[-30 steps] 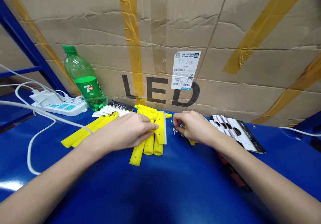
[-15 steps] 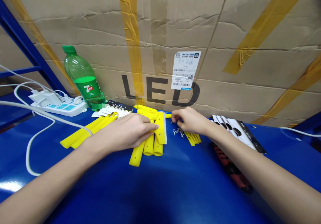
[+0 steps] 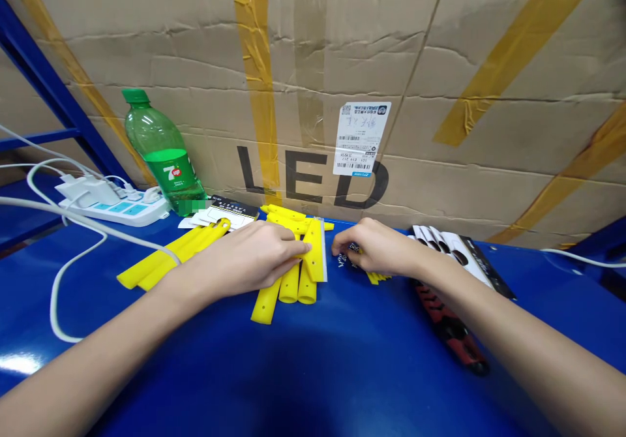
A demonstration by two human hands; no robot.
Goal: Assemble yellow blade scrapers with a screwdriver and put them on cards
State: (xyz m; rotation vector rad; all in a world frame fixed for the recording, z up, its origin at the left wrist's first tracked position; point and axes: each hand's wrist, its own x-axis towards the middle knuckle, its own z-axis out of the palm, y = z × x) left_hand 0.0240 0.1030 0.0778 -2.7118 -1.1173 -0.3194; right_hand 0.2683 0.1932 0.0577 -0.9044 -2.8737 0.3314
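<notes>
My left hand [image 3: 259,254] pinches a yellow scraper head [image 3: 313,254] between thumb and fingers. A pale blade strip runs down its right edge, and screw holes show in its face. Beneath it lie several yellow tubular handles [image 3: 289,287]. My right hand [image 3: 374,248] is curled over a small heap of silver screws [image 3: 341,259], its thumb and forefinger slightly apart with screws visible between them. Part of the heap is hidden by that hand. Small yellow pieces [image 3: 375,278] lie just under the right palm.
A green soda bottle [image 3: 163,153] and a white power strip [image 3: 127,209] with cables stand at left. More yellow handles [image 3: 166,254] lie beside printed cards [image 3: 227,214]. At right are white-and-black cards [image 3: 469,261] and a red-black tool [image 3: 454,336]. A large cardboard box [image 3: 205,52] stands behind.
My right hand has shifted slightly down toward me over the screws, and its fingertips have parted a little. My left hand stays nearly still with the scraper head.
</notes>
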